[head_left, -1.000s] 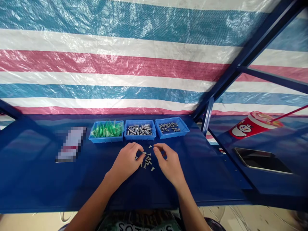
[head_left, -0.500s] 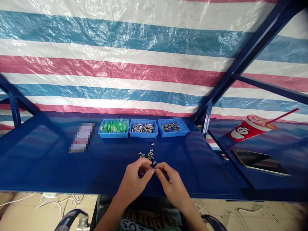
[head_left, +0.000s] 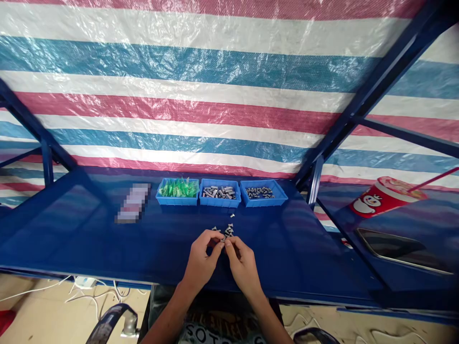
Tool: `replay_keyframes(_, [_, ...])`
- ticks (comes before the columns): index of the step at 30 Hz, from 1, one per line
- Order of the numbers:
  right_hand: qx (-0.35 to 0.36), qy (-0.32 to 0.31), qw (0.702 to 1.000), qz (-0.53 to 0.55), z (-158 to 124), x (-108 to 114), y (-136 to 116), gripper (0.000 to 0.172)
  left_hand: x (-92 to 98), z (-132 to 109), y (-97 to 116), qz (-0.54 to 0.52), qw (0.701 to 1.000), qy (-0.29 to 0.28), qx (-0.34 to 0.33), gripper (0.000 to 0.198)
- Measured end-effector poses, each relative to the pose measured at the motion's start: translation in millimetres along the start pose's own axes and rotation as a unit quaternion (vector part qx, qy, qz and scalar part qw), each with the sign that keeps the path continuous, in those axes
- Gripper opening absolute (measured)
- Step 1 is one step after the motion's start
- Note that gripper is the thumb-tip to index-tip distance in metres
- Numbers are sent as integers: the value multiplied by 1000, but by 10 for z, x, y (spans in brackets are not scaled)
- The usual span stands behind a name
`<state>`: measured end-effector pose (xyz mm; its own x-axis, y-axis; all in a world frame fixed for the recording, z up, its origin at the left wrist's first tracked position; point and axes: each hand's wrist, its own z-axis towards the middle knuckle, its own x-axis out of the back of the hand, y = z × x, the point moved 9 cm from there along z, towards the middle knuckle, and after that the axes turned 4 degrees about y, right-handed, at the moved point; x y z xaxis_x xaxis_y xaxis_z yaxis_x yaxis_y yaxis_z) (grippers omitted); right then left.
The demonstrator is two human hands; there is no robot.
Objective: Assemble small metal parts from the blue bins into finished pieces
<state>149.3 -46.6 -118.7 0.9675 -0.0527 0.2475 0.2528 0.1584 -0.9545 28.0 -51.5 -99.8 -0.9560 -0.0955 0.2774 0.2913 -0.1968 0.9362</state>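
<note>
My left hand (head_left: 201,260) and my right hand (head_left: 242,263) meet fingertip to fingertip over the blue table (head_left: 89,239), both pinched on small grey metal parts between them. Just beyond the fingers lies a little heap of the same loose grey parts (head_left: 225,230). Farther back stand three blue trays in a row: one with green pieces (head_left: 177,191), one with grey metal sleeves (head_left: 219,193), one with smaller dark grey parts (head_left: 263,193).
A blurred flat white object (head_left: 132,203) lies left of the trays. At the right, past a blue frame post (head_left: 314,184), a red paper cup with a straw (head_left: 385,197) and a dark phone (head_left: 401,248) rest on the neighbouring table. A striped tarp hangs behind.
Both hands drew back from the heap of parts toward me and came together, fingertips pinching small parts. The camera view tilted and shifted a little.
</note>
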Motion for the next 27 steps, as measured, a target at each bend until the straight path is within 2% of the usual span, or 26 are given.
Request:
replay_keyframes(6, [-8, -14, 1000, 11, -12, -10, 55, 37, -63, 0, 8, -23, 999, -8, -35, 11])
replay_keyframes(12, [-2, -23, 999, -36, -9, -41, 46, 30, -70, 0, -216, -32, 996, -13, 85, 21])
replay_keyframes(14, [11, -32, 998, -53, -19, -69, 22, 27, -52, -10, -251, -12, 995, -11, 102, 27])
replay_keyframes(21, [-2, -31, 998, -51, -35, -75, 36, 26, -26, -25, -270, -47, 995, 3, 88, 16])
replay_keyframes(27, [16, -26, 997, -71, -43, -81, 43, 34, 15, -58, -212, -9, 999, 22, 24, 17])
